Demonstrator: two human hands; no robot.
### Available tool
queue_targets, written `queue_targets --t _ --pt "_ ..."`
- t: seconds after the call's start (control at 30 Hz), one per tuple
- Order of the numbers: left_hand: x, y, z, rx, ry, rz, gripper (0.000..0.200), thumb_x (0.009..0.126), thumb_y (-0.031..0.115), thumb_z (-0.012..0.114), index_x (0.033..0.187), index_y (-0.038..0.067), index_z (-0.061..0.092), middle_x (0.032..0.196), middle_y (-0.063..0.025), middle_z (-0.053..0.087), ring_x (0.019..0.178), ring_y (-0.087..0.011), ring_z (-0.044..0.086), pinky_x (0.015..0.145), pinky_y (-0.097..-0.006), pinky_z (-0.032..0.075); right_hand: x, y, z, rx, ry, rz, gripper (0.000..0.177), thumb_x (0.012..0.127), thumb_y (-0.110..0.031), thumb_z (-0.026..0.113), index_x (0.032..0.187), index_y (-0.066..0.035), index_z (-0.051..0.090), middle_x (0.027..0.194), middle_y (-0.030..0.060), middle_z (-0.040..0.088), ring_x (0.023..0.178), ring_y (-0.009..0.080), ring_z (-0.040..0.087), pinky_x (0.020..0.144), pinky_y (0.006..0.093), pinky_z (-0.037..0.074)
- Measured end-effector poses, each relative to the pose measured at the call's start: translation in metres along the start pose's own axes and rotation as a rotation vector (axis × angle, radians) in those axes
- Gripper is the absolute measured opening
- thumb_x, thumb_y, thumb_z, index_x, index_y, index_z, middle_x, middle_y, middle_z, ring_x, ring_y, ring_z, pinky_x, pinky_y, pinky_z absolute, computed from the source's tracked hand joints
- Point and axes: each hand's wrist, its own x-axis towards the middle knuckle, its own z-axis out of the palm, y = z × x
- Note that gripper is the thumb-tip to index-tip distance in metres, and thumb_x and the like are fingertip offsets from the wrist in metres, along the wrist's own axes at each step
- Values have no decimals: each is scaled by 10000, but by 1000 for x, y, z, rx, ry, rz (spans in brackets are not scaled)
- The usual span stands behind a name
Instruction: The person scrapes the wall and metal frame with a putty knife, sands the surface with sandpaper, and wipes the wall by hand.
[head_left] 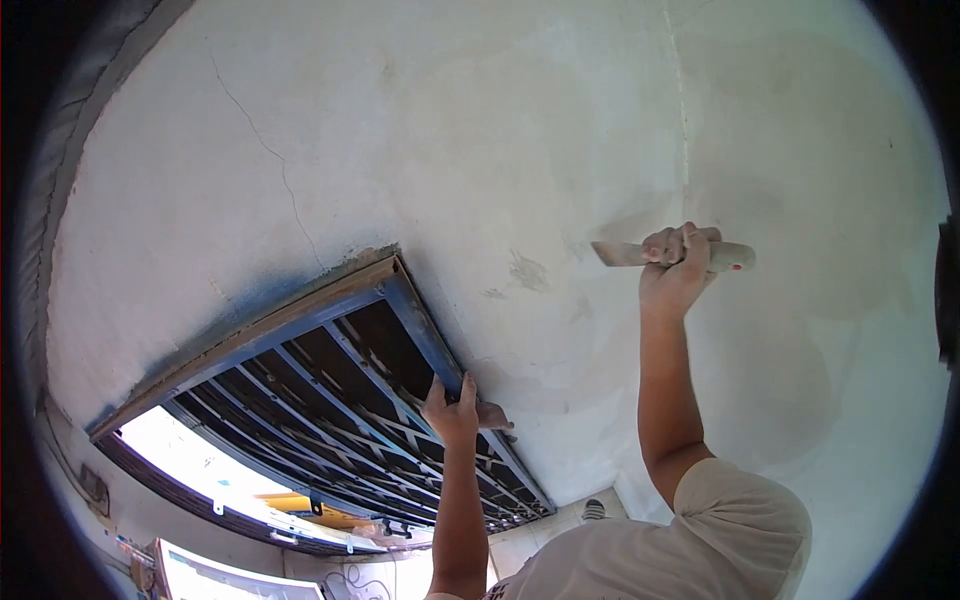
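My right hand (680,262), raised high, is closed around a putty knife (618,254). Its flat blade points left, close to the pale wall (560,130), and its light handle with a red mark sticks out to the right. Lower down, my left hand (453,412) grips the edge of a blue metal door frame (424,322), fingers partly hidden. A small brownish piece (494,416) sits just right of that hand; I cannot make out what it is. Rough grey scuffs (528,271) mark the wall left of the blade.
Dark barred folding grille (330,410) fills the doorway, with bright daylight and something yellow (315,510) beyond. A thin crack (270,150) runs down the wall at left. A vertical seam line (680,100) lies above my right hand. A bright-fronted case (225,575) stands at bottom left.
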Motion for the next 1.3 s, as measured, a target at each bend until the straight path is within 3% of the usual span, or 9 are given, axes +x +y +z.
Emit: queue_targets --t 0.13,0.2,0.53,0.67,0.77,0.87,0.9,1.03,1.3 --pt "-2 6 -1 -11 -31 -48 228 772 130 744 881 -49 655 714 -144 670 598 -234 625 598 -341 480 0 26 -1 -333 -37 -140 177 856 -44 539 784 -120 397 556 2 340 440 125 363 433 315 358" --pt "-2 6 0 -18 -36 -56 229 773 132 745 882 -48 656 717 -142 672 600 -232 625 600 -341 480 -6 23 -1 -138 -123 74 186 858 -35 532 767 -110 389 538 7 333 432 134 369 435 325 364" --pt "-7 2 1 10 -17 -9 219 779 134 739 875 -45 657 725 -142 677 618 -236 641 608 -341 484 -10 10 7 -118 -54 103 209 870 -46 536 752 -124 381 534 -9 316 437 128 349 450 311 349" --pt "-8 0 -3 0 -79 -63 355 764 148 766 1012 -85 662 778 -191 683 646 -272 677 628 -338 515 -2 -15 8 -78 -21 -27 196 867 -45 536 766 -120 385 544 -4 329 443 127 361 449 310 351" --pt "-10 -7 -1 37 -64 -26 354 768 156 765 1011 -81 663 771 -189 681 643 -273 676 623 -333 513 0 -29 15 -35 -12 -117 196 846 -16 557 781 -95 391 549 12 359 449 127 391 432 310 368" --pt "-11 -7 -1 32 -64 -21 358 775 166 763 1013 -81 661 770 -189 677 647 -263 673 624 -328 511 4 13 5 -192 -31 -86 204 837 -3 575 784 -90 399 551 10 368 451 127 402 424 297 362" --pt "-12 -3 -2 25 -71 -47 314 772 154 754 971 -70 662 758 -179 678 640 -263 667 621 -336 504 2 15 6 -66 -65 72 201 829 12 584 791 -81 410 561 11 381 453 125 409 418 286 356" --pt "-7 15 -4 -28 -61 -81 232 763 129 738 894 -48 666 743 -163 685 641 -263 666 620 -349 493 -3 -12 11 -37 34 -34 201 840 17 568 783 -81 402 568 11 389 460 121 422 423 287 351" --pt "-10 2 1 -33 -33 -64 235 757 133 743 890 -45 666 738 -159 684 648 -263 674 616 -348 499 -7 0 15 -226 -91 -130 191 863 -3 531 781 -106 392 541 -1 359 449 112 385 443 291 346"
